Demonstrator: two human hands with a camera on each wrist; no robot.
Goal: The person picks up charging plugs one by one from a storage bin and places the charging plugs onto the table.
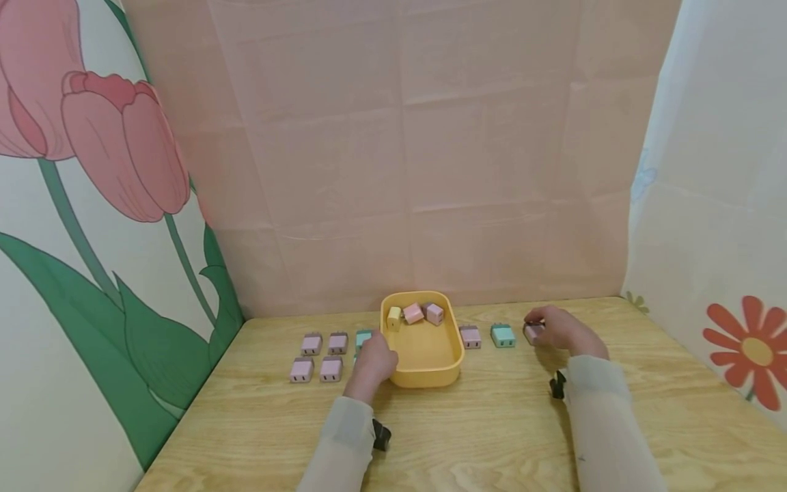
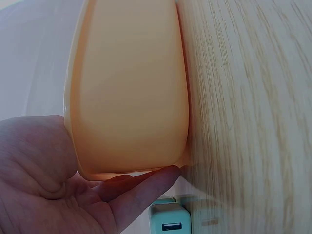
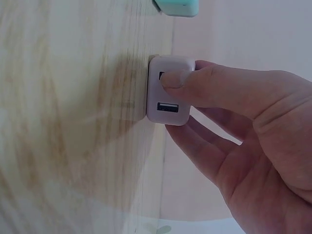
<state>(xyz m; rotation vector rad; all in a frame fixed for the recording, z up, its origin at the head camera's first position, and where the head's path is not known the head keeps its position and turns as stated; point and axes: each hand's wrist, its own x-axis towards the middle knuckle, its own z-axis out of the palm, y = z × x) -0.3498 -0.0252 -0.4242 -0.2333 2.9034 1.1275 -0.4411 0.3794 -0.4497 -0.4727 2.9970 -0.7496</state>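
Note:
My left hand [image 1: 374, 359] holds the left side of a yellow plastic bin [image 1: 427, 378]. In the left wrist view its fingers lie along the outside wall of the bin [image 2: 131, 97]. Inside the bin are a yellow charger [image 1: 394, 318], a pink charger [image 1: 412, 313] and a lilac charger [image 1: 434, 313]. At the right, my right hand [image 1: 562, 329] pinches a lilac USB charger [image 3: 168, 90] standing on the table. The thumb presses on its port face, partly covering one port, with fingers behind it.
Right of the bin stand a lilac charger [image 1: 470, 337] and a teal charger [image 1: 503, 335]. Several lilac chargers [image 1: 311, 344] stand in two rows at the left. A teal charger [image 2: 170, 219] is beside my left fingers. A pink sheet [image 1: 406, 171] hangs behind the wooden table [image 1: 479, 437].

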